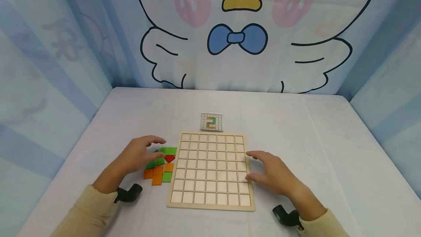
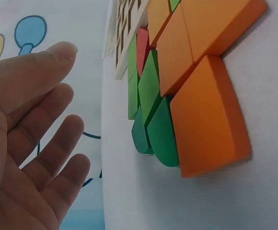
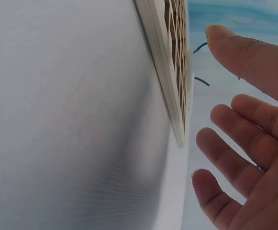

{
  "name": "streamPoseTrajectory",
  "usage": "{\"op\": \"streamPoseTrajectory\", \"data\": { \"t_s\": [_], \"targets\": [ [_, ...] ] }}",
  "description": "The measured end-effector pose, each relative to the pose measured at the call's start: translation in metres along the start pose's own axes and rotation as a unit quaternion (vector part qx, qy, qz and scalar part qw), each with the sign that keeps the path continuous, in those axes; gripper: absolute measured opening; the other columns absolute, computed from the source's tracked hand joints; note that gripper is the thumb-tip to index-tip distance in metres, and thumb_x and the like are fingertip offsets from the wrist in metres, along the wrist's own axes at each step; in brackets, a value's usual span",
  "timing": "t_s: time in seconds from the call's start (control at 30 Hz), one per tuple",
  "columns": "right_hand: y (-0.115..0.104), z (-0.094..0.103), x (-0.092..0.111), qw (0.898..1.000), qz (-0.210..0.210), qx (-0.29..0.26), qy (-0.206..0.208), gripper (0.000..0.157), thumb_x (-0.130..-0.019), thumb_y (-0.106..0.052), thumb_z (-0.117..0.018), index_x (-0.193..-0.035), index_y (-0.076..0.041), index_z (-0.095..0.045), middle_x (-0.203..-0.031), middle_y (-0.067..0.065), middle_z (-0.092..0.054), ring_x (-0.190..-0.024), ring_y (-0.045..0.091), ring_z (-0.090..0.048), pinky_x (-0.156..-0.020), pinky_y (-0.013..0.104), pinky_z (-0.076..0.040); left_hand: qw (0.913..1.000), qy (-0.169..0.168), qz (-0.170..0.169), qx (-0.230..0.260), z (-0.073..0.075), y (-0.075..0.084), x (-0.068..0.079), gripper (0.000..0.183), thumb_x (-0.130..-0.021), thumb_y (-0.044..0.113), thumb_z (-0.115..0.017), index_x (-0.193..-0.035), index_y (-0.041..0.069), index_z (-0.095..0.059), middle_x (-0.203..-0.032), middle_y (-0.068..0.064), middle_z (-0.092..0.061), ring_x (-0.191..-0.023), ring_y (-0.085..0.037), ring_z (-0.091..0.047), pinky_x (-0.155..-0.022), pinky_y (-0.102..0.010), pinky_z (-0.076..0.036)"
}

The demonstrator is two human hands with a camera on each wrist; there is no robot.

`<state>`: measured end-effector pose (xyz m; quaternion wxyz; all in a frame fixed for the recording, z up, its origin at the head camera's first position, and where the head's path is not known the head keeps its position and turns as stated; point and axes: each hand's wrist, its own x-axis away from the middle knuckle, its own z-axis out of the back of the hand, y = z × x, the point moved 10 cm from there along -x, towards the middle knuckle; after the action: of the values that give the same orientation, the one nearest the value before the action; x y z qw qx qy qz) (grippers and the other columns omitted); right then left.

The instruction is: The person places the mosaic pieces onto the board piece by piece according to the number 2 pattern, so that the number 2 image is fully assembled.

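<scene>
A pale wooden grid board (image 1: pixel 210 206) with square cells lies on the table between the two hands. My left hand (image 1: pixel 137 153) hovers over the loose tiles at the board's left side, its fingers relaxed and holding nothing. Among those tiles are orange squares (image 2: pixel 210 115), light green tiles (image 2: pixel 150 88), dark green rounded tiles (image 2: pixel 163 132) and a red pointed tile (image 1: pixel 169 158). At the board's right edge is my right hand (image 1: pixel 274 171), thumb and fingers spread apart with nothing between them. In the right wrist view, that hand (image 3: pixel 253 143) appears beside the board's edge (image 3: pixel 163 81).
Just beyond the board's far edge lies a small card (image 1: pixel 211 121) printed with a grid and a coloured figure. A white cloth covers the table (image 1: pixel 302 127). Curtains (image 1: pixel 236 68) with a cartoon print stand behind and at both sides.
</scene>
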<state>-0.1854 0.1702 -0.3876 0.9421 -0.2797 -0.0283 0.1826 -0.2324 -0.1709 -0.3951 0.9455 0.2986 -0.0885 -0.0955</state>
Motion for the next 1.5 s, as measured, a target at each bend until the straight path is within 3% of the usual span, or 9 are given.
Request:
{"op": "streamPoseTrajectory", "data": {
  "t_s": [0.5, 0.9, 1.1, 1.5],
  "targets": [
    [0.006, -0.008, 0.0, 1.0, -0.004, -0.003, -0.009, 0.054, -0.081, -0.017, -0.083, -0.129, -0.001, -0.062, -0.127, 0.014, -0.063, -0.121, 0.037, -0.057, -0.1, 0.054, -0.044, 0.9994, -0.023, 0.023, 0.013, -0.009, -0.014, -0.012, 0.036, -0.092, 0.016, -0.074, -0.126, 0.007, -0.066, -0.128, -0.013, -0.063, -0.119, -0.039, -0.054, -0.1, -0.054, -0.046],
    [0.011, -0.012, -0.001, 1.0, -0.015, -0.002, -0.026, 0.048, -0.082, -0.017, -0.082, -0.125, -0.004, -0.065, -0.12, 0.008, -0.066, -0.113, 0.031, -0.06, -0.097, 0.052, -0.045, 0.9992, -0.038, 0.004, 0.015, -0.018, -0.021, -0.021, 0.026, -0.093, 0.013, -0.072, -0.117, 0.005, -0.068, -0.115, -0.009, -0.066, -0.106, -0.029, -0.059, -0.097, -0.05, -0.049],
    [0.01, -0.016, -0.002, 0.999, -0.012, -0.014, -0.037, 0.046, -0.083, -0.019, -0.081, -0.124, -0.007, -0.066, -0.111, 0.001, -0.066, -0.102, 0.023, -0.06, -0.09, 0.048, -0.047, 0.9992, -0.039, -0.01, 0.006, -0.018, -0.021, -0.023, 0.022, -0.092, 0.013, -0.073, -0.113, 0.006, -0.069, -0.111, -0.008, -0.066, -0.104, -0.029, -0.06, -0.095, -0.049, -0.049],
    [0.009, -0.019, -0.005, 0.998, -0.026, -0.026, -0.048, 0.047, -0.082, -0.021, -0.082, -0.124, -0.008, -0.065, -0.108, 0.0, -0.065, -0.098, 0.02, -0.059, -0.085, 0.045, -0.048, 0.999, -0.042, -0.011, 0.007, -0.017, -0.016, -0.024, 0.024, -0.091, 0.015, -0.074, -0.112, 0.005, -0.068, -0.11, -0.008, -0.066, -0.103, -0.028, -0.059, -0.095, -0.049, -0.049]
  ]
}}
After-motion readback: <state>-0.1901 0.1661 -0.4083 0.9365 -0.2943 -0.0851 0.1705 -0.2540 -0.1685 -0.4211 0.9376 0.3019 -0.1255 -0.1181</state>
